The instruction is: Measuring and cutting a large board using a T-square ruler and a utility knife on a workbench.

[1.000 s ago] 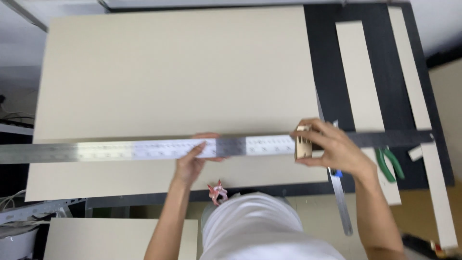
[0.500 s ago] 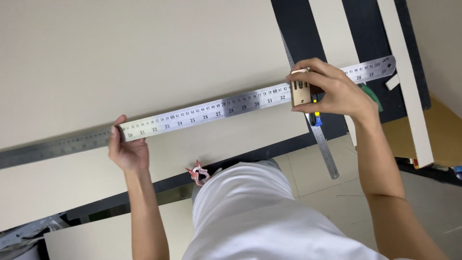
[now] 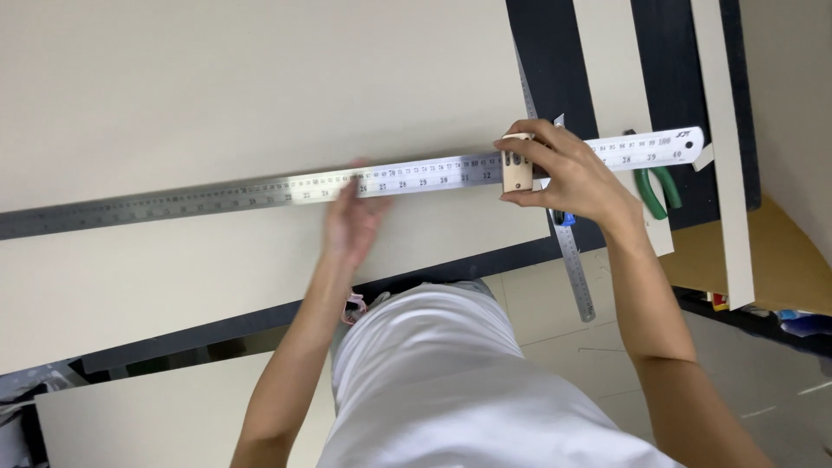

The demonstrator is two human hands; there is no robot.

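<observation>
Pinching a small pale wooden block (image 3: 517,163) against the long steel ruler (image 3: 347,184) with your right hand (image 3: 572,178), your left hand (image 3: 354,221) blurred, fingers spread flat by the ruler's middle, ruler spanning the large beige board (image 3: 217,87), near its front edge, green-handled pliers (image 3: 657,186) beside the ruler's right end.

Above the long steel ruler (image 3: 260,186) the beige board (image 3: 243,78) lies bare (open passage), while green-handled pliers (image 3: 656,186) and a shorter ruler (image 3: 572,260) crowd its right end.

No packages, labels, signs, screens
</observation>
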